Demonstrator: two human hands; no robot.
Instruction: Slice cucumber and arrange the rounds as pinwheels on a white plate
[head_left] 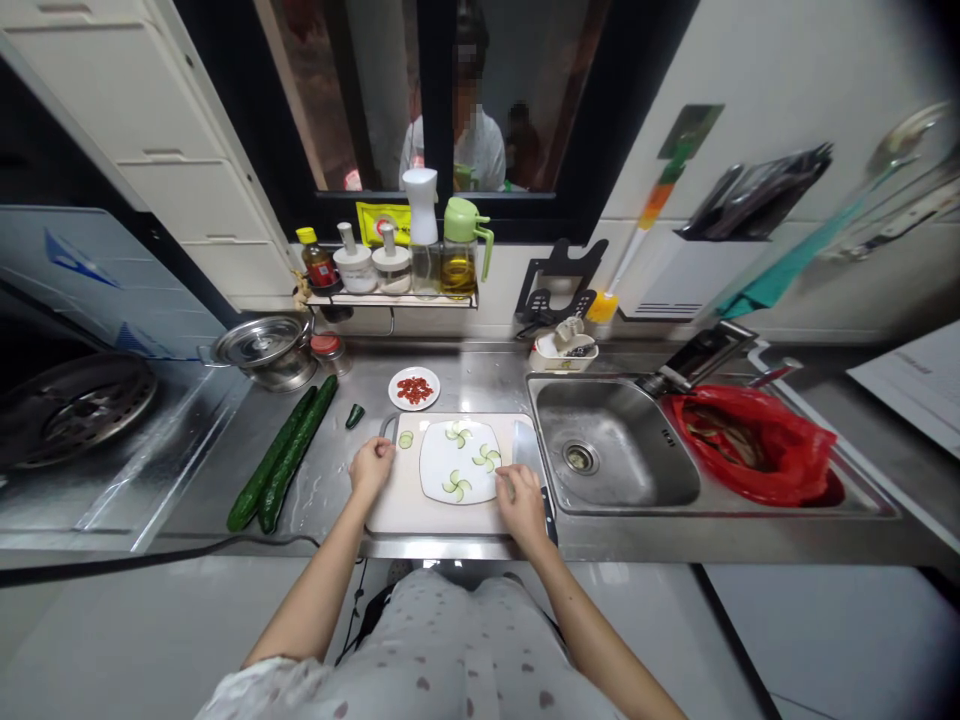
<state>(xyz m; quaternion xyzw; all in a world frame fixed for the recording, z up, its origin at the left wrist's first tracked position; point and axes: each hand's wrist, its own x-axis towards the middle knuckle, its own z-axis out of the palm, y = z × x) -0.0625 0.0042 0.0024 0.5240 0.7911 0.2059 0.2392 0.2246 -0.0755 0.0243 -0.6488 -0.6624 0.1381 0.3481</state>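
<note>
I bend the fingers [516, 474] of my right hand [523, 502] at the white plate [436, 462], my left hand's [370, 468] near cucumber slices [406, 440], whether pinching anything I cannot tell.

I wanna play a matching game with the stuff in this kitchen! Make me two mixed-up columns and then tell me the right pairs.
Things:
1. Square plate
2. Small round plate
3. Long cucumbers
4. Oil bottle

Clues:
A. Has chopped red pieces on it
B. Standing on the shelf
C. Has green slices on it
D. Lying left of the cutting board

Right pairs: 1-C, 2-A, 3-D, 4-B
</note>
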